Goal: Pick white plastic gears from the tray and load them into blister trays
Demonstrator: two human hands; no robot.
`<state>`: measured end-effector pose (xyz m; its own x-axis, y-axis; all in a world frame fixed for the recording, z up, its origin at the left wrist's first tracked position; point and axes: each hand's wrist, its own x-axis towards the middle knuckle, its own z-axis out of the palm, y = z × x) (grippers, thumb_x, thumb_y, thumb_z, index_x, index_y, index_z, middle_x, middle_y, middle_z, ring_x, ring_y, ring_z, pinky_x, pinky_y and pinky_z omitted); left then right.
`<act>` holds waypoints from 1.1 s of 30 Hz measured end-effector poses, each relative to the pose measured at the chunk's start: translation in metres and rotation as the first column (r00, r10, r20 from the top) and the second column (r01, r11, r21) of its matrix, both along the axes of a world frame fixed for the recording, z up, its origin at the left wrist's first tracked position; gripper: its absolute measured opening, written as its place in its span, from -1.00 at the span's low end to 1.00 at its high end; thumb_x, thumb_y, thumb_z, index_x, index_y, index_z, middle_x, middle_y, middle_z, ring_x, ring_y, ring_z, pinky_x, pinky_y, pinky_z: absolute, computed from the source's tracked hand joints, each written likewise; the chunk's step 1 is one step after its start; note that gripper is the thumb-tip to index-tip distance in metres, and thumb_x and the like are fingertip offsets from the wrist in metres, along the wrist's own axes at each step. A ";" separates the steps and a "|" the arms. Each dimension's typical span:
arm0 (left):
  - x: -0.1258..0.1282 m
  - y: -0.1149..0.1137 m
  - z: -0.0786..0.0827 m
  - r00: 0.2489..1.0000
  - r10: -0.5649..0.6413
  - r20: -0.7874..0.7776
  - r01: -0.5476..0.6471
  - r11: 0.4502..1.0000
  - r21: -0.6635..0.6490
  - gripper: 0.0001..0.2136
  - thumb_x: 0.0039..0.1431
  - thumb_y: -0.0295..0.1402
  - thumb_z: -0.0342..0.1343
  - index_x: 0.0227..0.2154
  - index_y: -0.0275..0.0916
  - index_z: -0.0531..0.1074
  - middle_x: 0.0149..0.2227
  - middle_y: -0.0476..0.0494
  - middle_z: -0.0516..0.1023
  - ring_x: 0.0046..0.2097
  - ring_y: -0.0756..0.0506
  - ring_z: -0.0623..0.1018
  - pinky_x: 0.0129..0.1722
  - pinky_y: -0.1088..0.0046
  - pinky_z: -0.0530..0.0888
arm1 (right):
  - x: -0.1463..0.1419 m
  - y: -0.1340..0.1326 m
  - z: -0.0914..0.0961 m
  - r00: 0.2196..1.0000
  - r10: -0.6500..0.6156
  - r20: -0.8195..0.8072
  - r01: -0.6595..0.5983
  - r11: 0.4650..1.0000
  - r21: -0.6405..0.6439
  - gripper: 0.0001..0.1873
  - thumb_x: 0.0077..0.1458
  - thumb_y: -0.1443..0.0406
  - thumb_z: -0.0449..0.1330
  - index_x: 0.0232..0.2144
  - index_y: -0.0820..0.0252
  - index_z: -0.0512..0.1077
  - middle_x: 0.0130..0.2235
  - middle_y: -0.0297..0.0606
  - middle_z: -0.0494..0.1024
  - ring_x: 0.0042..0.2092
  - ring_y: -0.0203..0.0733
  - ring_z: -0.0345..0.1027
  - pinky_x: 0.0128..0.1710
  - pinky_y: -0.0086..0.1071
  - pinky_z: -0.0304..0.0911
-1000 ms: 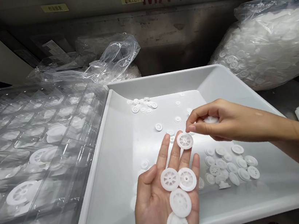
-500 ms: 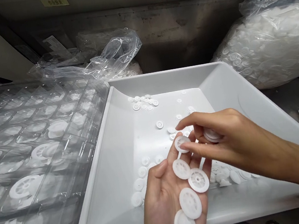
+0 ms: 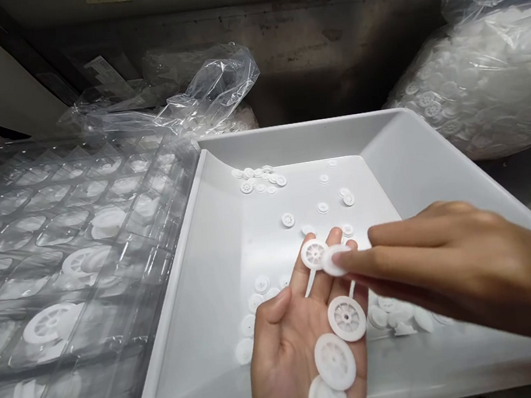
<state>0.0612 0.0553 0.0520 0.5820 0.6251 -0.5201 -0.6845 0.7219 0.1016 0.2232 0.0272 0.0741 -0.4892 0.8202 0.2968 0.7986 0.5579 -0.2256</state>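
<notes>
Head view:
- Left hand (image 3: 304,344) was palm up over white tray (image 3: 193,247), fingers spread flat, gripping nothing.
- Palm gears (image 3: 334,361) lay three in row toward wrist; fingertip gear (image 3: 313,253) rested further out.
- Right hand (image 3: 450,266) had come in lower than second earlier. Thumb and forefinger were clamped on pinched gear (image 3: 335,260), held against left fingertips, just beside fingertip gear.
- Gear seen mid-palm half-second earlier was gone from its spot.
- Loose gears (image 3: 258,180) lay at tray's far end.
- Blister tray (image 3: 57,252) sat left, bag of gears (image 3: 485,85) right.
</notes>
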 end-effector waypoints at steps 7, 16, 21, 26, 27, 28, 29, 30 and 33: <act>-0.004 -0.001 -0.007 0.992 0.093 0.090 -0.096 0.995 0.023 -0.40 0.22 -0.28 -0.15 0.31 -0.28 -0.10 0.10 -0.39 0.43 0.11 -0.22 0.46 0.13 0.24 0.39 | 0.017 0.013 0.001 0.988 0.104 0.110 -0.117 0.987 0.112 -0.79 0.24 0.51 -0.03 -0.28 0.30 0.39 -0.49 -0.39 0.17 -0.53 -0.36 -0.08 -0.53 -0.39 -0.11; -0.005 -0.002 -0.004 0.989 0.112 0.097 -0.114 0.993 0.016 -0.39 0.18 -0.25 -0.13 0.30 -0.24 -0.04 0.09 -0.32 0.46 0.10 -0.21 0.46 0.16 0.20 0.34 | 0.018 0.011 0.001 0.985 0.079 0.150 -0.093 0.992 0.090 -0.80 0.28 0.43 -0.03 -0.23 0.23 0.40 -0.49 -0.41 0.18 -0.54 -0.38 -0.05 -0.52 -0.41 -0.08; -0.007 -0.001 -0.008 0.986 0.120 0.117 -0.123 0.992 0.021 -0.41 0.21 -0.28 -0.14 0.30 -0.21 -0.05 0.08 -0.34 0.47 0.08 -0.20 0.48 0.12 0.22 0.38 | 0.016 0.009 0.005 0.998 0.049 -0.033 -0.047 0.998 0.040 -0.92 0.22 0.34 0.14 -0.25 0.20 0.44 -0.51 -0.41 0.26 -0.52 -0.41 0.10 -0.53 -0.45 0.02; -0.011 -0.003 -0.011 0.986 0.103 0.129 -0.102 0.995 -0.012 -0.43 0.20 -0.28 -0.12 0.28 -0.22 0.03 0.07 -0.34 0.47 0.10 -0.20 0.46 0.13 0.23 0.37 | 0.010 0.004 0.020 0.973 0.002 -0.232 -0.025 0.995 -0.095 -0.94 0.14 0.38 0.23 -0.28 0.20 0.47 -0.55 -0.42 0.29 -0.54 -0.44 0.16 -0.55 -0.50 0.08; -0.011 -0.003 -0.011 0.985 0.103 0.135 -0.102 0.995 -0.012 -0.42 0.20 -0.27 -0.12 0.28 -0.23 0.03 0.07 -0.34 0.47 0.11 -0.21 0.45 0.14 0.23 0.36 | 0.009 0.004 0.021 0.974 0.013 -0.227 -0.039 0.993 -0.111 -0.94 0.14 0.37 0.23 -0.28 0.20 0.47 -0.55 -0.42 0.29 -0.54 -0.43 0.17 -0.55 -0.49 0.08; -0.011 -0.003 -0.010 0.985 0.102 0.139 -0.102 0.995 -0.009 -0.42 0.20 -0.26 -0.13 0.29 -0.23 0.01 0.07 -0.35 0.46 0.12 -0.21 0.45 0.14 0.22 0.36 | 0.010 0.004 0.022 0.976 0.016 -0.218 -0.045 0.991 -0.127 -0.93 0.14 0.37 0.23 -0.27 0.20 0.47 -0.55 -0.42 0.29 -0.54 -0.43 0.17 -0.55 -0.49 0.08; -0.010 -0.003 -0.009 0.985 0.098 0.141 -0.099 0.995 -0.004 -0.41 0.20 -0.25 -0.13 0.29 -0.22 -0.02 0.08 -0.35 0.46 0.12 -0.21 0.44 0.14 0.22 0.36 | 0.011 0.004 0.021 0.978 0.009 -0.208 -0.038 0.990 -0.138 -0.91 0.15 0.36 0.23 -0.24 0.19 0.46 -0.54 -0.42 0.30 -0.53 -0.43 0.18 -0.55 -0.49 0.08; -0.010 -0.002 -0.008 0.986 0.094 0.137 -0.095 0.995 0.002 -0.40 0.20 -0.26 -0.14 0.30 -0.22 -0.05 0.07 -0.34 0.46 0.12 -0.20 0.45 0.14 0.23 0.36 | 0.011 0.004 0.020 0.980 -0.011 -0.197 -0.018 0.989 -0.144 -0.87 0.15 0.34 0.23 -0.20 0.18 0.45 -0.54 -0.43 0.30 -0.53 -0.43 0.17 -0.55 -0.49 0.07; -0.011 -0.001 -0.005 0.990 0.079 0.115 -0.083 0.996 0.029 -0.35 0.17 -0.35 -0.14 0.32 -0.26 -0.14 0.09 -0.34 0.45 0.14 -0.19 0.42 0.17 0.23 0.32 | 0.013 0.005 0.014 0.978 -0.115 -0.173 0.087 0.982 -0.166 -0.73 0.15 0.24 0.24 -0.08 0.06 0.39 -0.54 -0.47 0.25 -0.56 -0.45 0.09 -0.59 -0.50 0.00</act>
